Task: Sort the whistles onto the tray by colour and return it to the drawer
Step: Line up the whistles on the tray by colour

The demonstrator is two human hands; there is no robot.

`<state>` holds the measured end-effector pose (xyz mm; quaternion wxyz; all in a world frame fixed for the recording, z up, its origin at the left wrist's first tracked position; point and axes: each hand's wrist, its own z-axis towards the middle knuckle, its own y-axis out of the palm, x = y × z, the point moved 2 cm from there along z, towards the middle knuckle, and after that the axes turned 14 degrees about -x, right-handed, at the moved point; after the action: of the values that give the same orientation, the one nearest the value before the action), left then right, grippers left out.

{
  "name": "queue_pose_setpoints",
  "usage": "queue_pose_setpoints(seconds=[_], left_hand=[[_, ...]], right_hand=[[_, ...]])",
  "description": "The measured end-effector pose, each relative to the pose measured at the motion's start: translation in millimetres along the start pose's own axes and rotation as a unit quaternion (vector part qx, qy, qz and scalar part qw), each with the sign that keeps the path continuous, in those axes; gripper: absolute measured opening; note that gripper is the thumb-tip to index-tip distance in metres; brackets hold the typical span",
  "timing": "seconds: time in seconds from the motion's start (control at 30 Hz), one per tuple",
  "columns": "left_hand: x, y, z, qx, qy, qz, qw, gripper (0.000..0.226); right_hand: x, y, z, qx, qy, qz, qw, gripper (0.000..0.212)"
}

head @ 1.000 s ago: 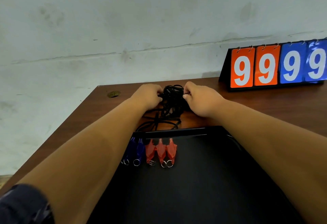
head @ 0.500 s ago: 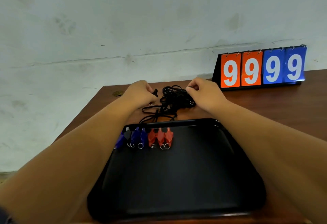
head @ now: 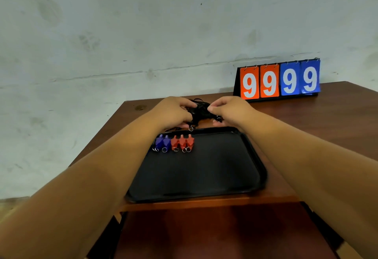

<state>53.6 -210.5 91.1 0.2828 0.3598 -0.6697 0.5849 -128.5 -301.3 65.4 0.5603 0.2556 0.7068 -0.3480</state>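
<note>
A brown wooden table (head: 306, 127) stands against a pale, stained wall (head: 143, 33) that has a long crack running across it.

At the table's far side, the left hand (head: 173, 113) and right hand (head: 231, 111) face each other. Both have their fingers curled into a tangle of black cords (head: 201, 111) lying between them. The left grips the bundle from 9 o'clock and the right pinches it from 3 o'clock. A small metal ring (head: 190, 129) hangs out of the tangle below the left fingers. Whether a whistle sits inside the bundle cannot be told.

Just beside the tangle, at its 6 o'clock, lies a black tray (head: 204, 172) whose far rim almost touches the cords. In the tray's 11 o'clock corner, the whistles stand in one row. Two blue whistles (head: 162, 142) are toward 9 o'clock and three red whistles (head: 182, 142) are right beside them toward 3 o'clock, each with a ring at its near end. The left forearm crosses that corner and covers whatever lies beyond the blue pair.

At 2 o'clock from the hands, well apart from the tray, a flip scoreboard (head: 279, 79) against the wall reads 99 in orange and 99 in blue. Below the table's front edge, at 6 o'clock, there is a reddish-brown panel (head: 204, 234).
</note>
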Motion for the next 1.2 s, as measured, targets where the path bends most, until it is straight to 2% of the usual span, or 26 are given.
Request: queue_pose_setpoints(seconds=[0.17,0.3,0.37,0.47,0.63,0.8,0.9,1.2], left_hand=[[-1.3,18.0,-6.7,-0.013,-0.006,-0.015,1.000,0.043],[-4.1,23.3,-7.6,-0.012,-0.002,0.016,1.000,0.054],[-3.9,23.7,-8.2,-0.003,-0.004,0.058,0.998,0.057],[-2.4,27.5,-8.6,-0.001,-0.006,0.059,0.998,0.057],[-2.7,34.5,-10.9,0.005,-0.015,0.087,0.996,0.055],[-4.4,41.4,-10.3,0.008,-0.005,0.127,0.992,0.052],[-6.3,45.7,-8.6,-0.004,-0.003,0.171,0.985,0.058],[-16.8,57.4,-2.7,-0.048,-0.062,0.269,0.960,0.062]], right_hand=[[12.8,9.3,-10.0,-0.033,0.046,0.039,0.998,0.025],[12.4,12.7,-17.2,-0.033,0.071,0.021,0.997,0.029],[11.3,11.9,-19.6,-0.027,0.070,-0.021,0.997,0.027],[13.5,7.8,-17.4,0.002,0.061,-0.148,0.987,0.030],[20.2,7.3,-11.9,-0.002,0.090,-0.196,0.976,0.031],[32.4,14.3,-5.6,-0.007,0.100,-0.180,0.979,0.023],[35.2,17.3,-2.1,-0.011,0.109,-0.166,0.980,0.021],[49.2,20.1,8.3,-0.007,0.110,-0.208,0.972,0.025]])
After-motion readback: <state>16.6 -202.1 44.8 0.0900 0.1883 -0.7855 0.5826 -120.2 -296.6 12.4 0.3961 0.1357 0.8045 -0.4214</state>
